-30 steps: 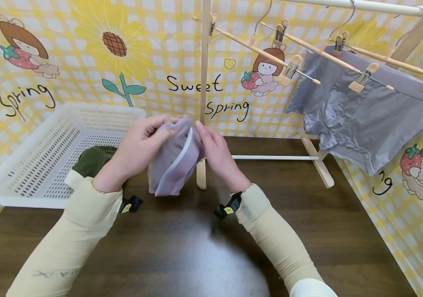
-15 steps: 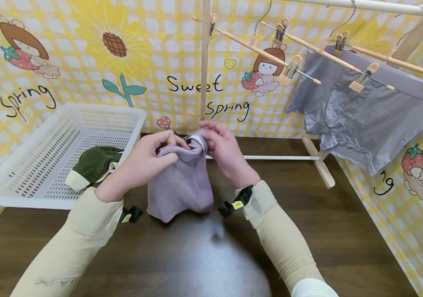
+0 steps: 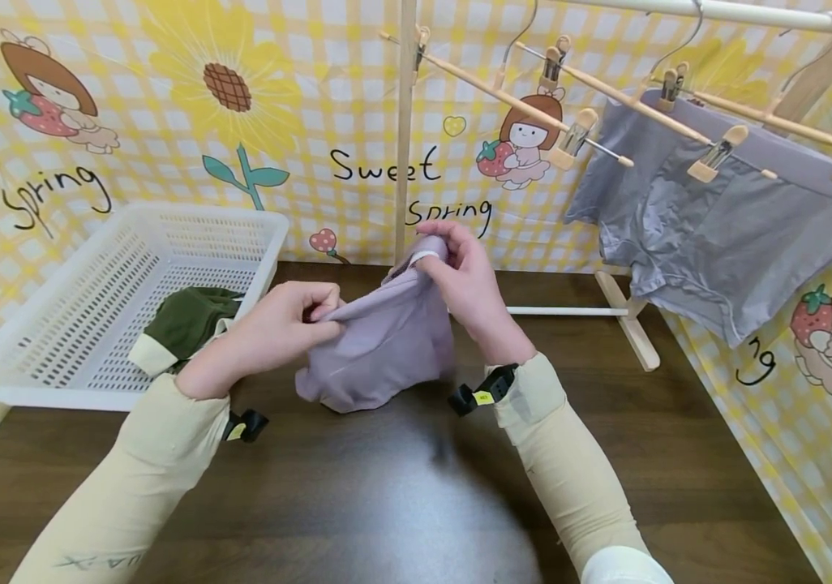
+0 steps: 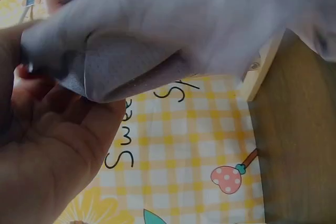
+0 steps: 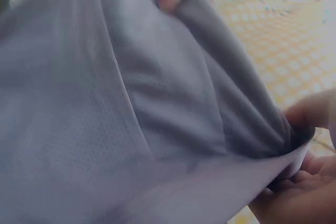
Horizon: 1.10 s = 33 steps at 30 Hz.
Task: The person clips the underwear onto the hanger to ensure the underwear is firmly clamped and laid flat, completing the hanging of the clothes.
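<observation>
The person's count begins with one white basket (image 3: 44, 396) on one table (image 3: 358, 503). Inside the basket lies one green cloth bundle (image 3: 186, 324) (whether a single piece cannot be told). Right of the basket are two hands, one left hand (image 3: 277, 324) and one right hand (image 3: 476, 288), with one lavender garment (image 3: 379, 345). Farther right of the basket come one rack (image 3: 403, 162), three hangers (image 3: 628, 100), six clips (image 3: 734, 136) (two per hanger) and one pair of grey shorts (image 3: 701, 227).
</observation>
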Tool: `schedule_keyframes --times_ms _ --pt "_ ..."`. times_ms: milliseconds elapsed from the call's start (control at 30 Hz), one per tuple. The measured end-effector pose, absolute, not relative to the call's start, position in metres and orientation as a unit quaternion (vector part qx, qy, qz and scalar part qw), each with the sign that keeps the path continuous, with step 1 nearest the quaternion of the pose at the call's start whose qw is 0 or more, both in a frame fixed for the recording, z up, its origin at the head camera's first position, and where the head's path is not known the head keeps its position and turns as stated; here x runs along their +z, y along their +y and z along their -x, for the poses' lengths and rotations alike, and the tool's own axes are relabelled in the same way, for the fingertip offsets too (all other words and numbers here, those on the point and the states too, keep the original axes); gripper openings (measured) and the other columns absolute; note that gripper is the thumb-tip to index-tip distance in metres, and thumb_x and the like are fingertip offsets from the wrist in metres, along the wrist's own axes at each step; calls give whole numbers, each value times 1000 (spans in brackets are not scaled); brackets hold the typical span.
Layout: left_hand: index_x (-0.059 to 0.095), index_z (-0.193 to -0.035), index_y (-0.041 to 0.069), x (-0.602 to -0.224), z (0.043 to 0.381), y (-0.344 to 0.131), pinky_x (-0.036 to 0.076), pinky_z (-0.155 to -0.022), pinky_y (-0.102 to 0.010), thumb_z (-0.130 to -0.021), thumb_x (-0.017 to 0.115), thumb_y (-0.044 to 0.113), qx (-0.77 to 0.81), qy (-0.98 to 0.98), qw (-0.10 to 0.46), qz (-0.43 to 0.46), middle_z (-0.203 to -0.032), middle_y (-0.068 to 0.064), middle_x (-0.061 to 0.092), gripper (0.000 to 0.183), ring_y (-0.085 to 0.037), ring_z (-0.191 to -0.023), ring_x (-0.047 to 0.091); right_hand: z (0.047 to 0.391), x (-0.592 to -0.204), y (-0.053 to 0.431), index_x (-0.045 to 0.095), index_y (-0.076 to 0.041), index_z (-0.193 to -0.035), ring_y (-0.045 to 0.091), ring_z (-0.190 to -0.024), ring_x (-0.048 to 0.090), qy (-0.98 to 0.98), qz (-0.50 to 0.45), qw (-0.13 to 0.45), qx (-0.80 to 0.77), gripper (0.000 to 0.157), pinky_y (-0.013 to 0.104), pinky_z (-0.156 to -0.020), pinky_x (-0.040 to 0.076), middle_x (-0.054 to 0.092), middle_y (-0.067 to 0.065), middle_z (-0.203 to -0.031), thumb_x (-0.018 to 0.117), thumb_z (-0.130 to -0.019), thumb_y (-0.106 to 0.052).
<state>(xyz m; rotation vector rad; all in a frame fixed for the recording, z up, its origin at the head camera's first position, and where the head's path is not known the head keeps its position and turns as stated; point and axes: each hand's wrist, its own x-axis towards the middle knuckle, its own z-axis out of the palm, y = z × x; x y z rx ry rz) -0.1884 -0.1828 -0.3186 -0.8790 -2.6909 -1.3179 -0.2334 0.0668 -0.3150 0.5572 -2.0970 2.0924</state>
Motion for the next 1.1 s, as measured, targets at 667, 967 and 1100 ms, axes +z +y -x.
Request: schedule_keyframes --times_ms 667,967,1100 --pt "64 -87 13 -322 194 -189 40 -56 -31 -97 73 31 -388 -890 57 235 -67 -1 49 23 -17 -61 47 233 -300 105 71 3 -105 17 -92 52 -657 -154 182 716 14 29 -81 43 65 1 -96 62 -101 -7" --pt "70 -101 5 -295 186 -192 48 -66 -19 -90 81 16 -472 -852 146 175 -95 -6 66 19 -16 -77 60 226 -294 118 74 -9 -108 15 -78 53 -614 -210 159 744 30 26 -70 45 65 4 -95 47 -102 5" --pt "70 -103 5 -290 182 -189 46 -66 -21 -96 74 18 -487 -839 143 197 -98 -5 66 15 -16 -78 58 222 -292 121 72 -8 -100 13 -75 53 -588 -213 106 773 26 22 -64 44 63 5 -94 49 -101 5"
